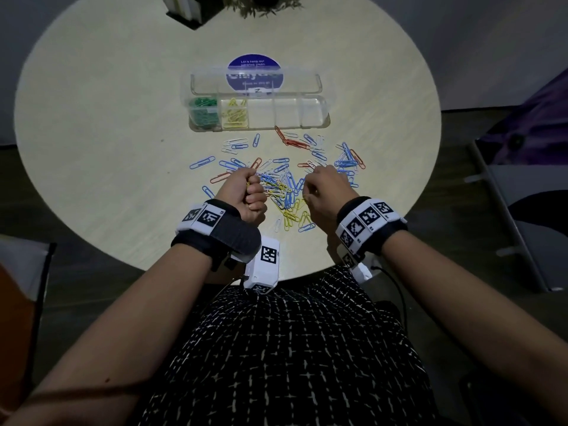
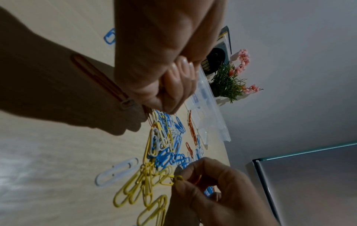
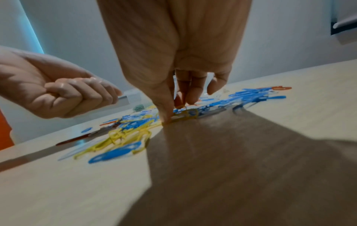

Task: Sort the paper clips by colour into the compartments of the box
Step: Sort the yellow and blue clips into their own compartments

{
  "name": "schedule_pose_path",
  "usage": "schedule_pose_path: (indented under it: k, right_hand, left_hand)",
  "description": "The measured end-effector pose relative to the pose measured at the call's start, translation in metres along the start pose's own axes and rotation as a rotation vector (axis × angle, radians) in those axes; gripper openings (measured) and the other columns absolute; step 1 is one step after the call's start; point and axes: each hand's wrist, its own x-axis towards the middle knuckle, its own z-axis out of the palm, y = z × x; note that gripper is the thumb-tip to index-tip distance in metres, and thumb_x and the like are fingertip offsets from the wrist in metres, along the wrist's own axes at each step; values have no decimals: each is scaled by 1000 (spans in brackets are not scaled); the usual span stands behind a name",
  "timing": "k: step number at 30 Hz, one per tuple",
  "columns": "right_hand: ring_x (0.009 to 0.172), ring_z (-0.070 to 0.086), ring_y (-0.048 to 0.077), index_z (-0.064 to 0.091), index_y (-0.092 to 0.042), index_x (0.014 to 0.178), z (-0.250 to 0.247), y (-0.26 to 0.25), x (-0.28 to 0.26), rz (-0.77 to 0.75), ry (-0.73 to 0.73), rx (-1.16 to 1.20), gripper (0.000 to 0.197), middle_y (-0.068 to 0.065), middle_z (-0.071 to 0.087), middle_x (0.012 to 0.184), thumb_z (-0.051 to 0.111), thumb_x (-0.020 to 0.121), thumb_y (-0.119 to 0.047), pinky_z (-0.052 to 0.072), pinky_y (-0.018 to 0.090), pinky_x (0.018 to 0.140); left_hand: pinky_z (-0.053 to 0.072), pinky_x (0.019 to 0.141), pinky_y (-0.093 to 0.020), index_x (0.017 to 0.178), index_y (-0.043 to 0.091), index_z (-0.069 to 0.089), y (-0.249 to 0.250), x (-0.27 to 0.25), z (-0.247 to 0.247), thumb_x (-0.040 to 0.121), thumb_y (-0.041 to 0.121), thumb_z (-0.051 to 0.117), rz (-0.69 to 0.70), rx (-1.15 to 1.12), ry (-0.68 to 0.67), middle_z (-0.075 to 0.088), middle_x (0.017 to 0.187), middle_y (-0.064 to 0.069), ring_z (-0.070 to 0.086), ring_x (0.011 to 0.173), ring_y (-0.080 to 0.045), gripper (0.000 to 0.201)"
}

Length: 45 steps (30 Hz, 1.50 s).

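Right now my right hand [image 1: 322, 192] is down at the near edge of the mixed pile [image 1: 285, 179], with the thumb and fingers pinching a yellow clip [image 2: 173, 178] on the tabletop [image 1: 107, 133]. My left hand [image 1: 246, 195] is curled in a tight fist just above the pile. I think it holds clips I picked up, but I cannot tell, because the fingers hide them.

The box [image 1: 258, 113] sits past the pile with its lid open. Green clips [image 1: 203, 113] fill the far left compartment, yellow clips [image 1: 235, 115] are in the one beside it, and the other three look bare.

The yellow clips near my fingers lie all tangled with blue ones [image 1: 344, 162] and white ones. If I lift fast, a hooked blue clip could come up too and land in the yellow spot. Thin wire could also slip from my pinch and drop back into the pile.
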Motion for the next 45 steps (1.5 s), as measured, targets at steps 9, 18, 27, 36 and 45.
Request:
schedule_pose_path:
  k: [9,18,27,36,45]
  right_hand:
    - [113,49,31,66,-9,104,-6,-11,-4,24,-74,15,22,11,65,109,50,89,-5,29,39,105]
    - [119,44,31,57,-6,110,1,-11,-7,-18,-113,-153,23,13,54,119,49,89,-3,33,45,101]
    - [82,53,19,59,-12,80,-16,-17,-7,99,165,437,10,10,64,87,56,85,-4,40,20,66]
    - [94,59,22,67,-2,92,-19,-37,-3,57,187,473,12,13,70,96,61,85,-10,46,28,88]
    - [104,57,32,56,-10,90,14,-27,-5,192,-49,71,9,11,62,97,47,91,-10,41,39,93]
  left_hand:
    - [11,30,-11,30,17,39,-9,0,-5,98,29,33,17,-54,37,25,29,5,20,21,-8,70]
    - [11,30,-10,31,17,39,-13,-1,-4,98,28,35,26,-88,63,25,30,6,20,22,-8,67]
    - [49,38,-17,67,7,48,-21,1,10,101,23,31,102,-171,54,58,41,-6,60,43,-16,41]
    - [43,38,-12,70,11,50,-29,1,14,100,22,29,49,-219,-2,54,51,0,53,36,-10,39]
    - [12,28,-12,30,16,40,-16,-7,-6,100,29,30,29,-109,5,25,29,5,22,20,-7,72]
